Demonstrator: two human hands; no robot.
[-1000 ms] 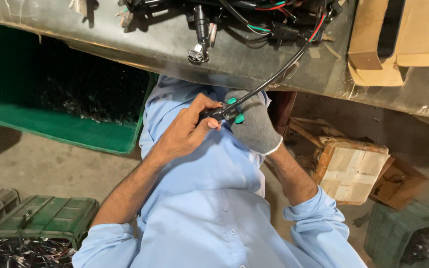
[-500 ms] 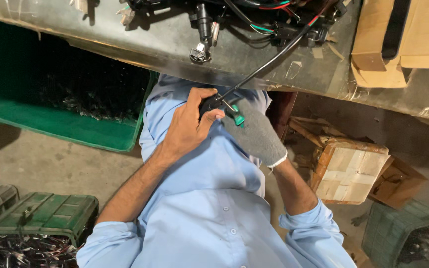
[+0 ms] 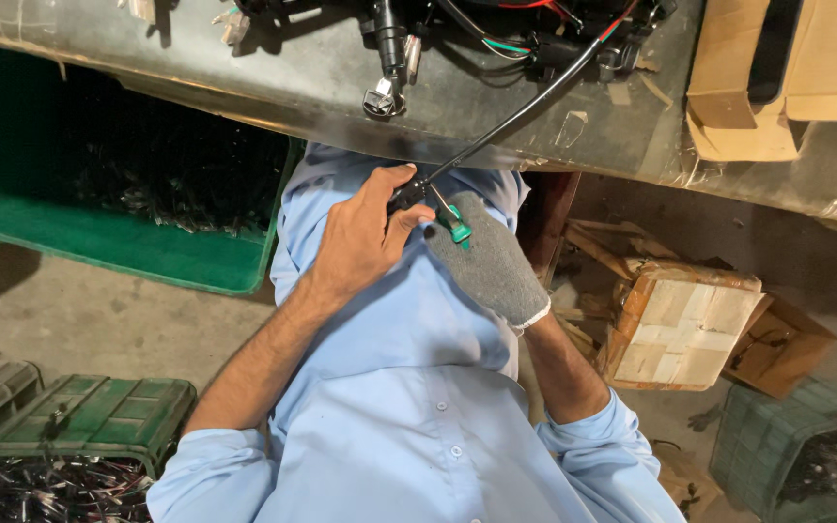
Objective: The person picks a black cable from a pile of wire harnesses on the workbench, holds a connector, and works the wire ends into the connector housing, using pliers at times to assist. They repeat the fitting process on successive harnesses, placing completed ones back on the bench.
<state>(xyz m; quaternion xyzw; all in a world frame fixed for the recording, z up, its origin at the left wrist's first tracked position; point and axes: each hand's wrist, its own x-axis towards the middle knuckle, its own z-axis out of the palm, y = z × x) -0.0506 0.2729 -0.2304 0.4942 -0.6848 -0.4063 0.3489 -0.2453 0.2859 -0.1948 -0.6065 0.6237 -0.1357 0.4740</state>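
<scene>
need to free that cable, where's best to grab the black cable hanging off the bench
Grip the black cable on its bare span just above the left hand, coming from the side. That stretch runs taut and clear below the bench edge; higher up it joins tangled wires.

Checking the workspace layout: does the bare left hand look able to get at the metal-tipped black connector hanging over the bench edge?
Probably yes. The left hand pinches the black cable just below the bench edge; the metal-tipped black connector hangs close above, nothing between.

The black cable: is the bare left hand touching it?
Touching. The head view shows the left hand with its fingers closed around the end of the black cable.
</scene>
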